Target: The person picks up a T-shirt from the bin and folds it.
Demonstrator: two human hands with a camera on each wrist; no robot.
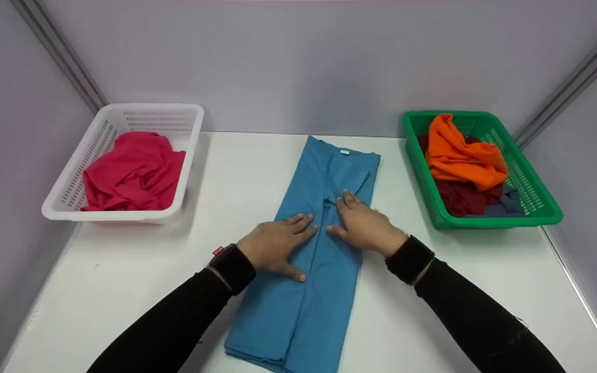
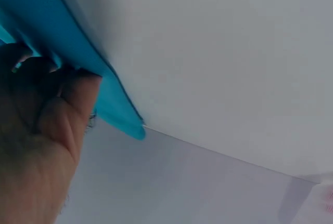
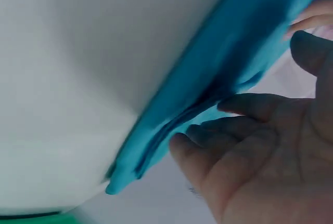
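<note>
A blue garment (image 1: 324,290), folded into a long narrow strip, lies slightly slanted down the middle of the white table. A small white tag (image 1: 344,152) shows near its far end. My left hand (image 1: 280,243) rests on the strip's left half, fingers spread and straight. On the right half, a little farther up, lies my right hand (image 1: 363,223) with its fingers stretched out by a crease. In the left wrist view the left hand (image 2: 49,115) is at the blue cloth (image 2: 78,42). The right wrist view has the right hand (image 3: 260,151) beside a loose fold in the fabric (image 3: 208,73).
A white basket (image 1: 189,171) with a crumpled pink-red cloth (image 1: 135,171) stands at the back left. At the back right, a green basket (image 1: 537,191) holds an orange cloth (image 1: 464,155) over dark red and grey cloths. Pale walls (image 1: 278,62) enclose the table (image 1: 138,280).
</note>
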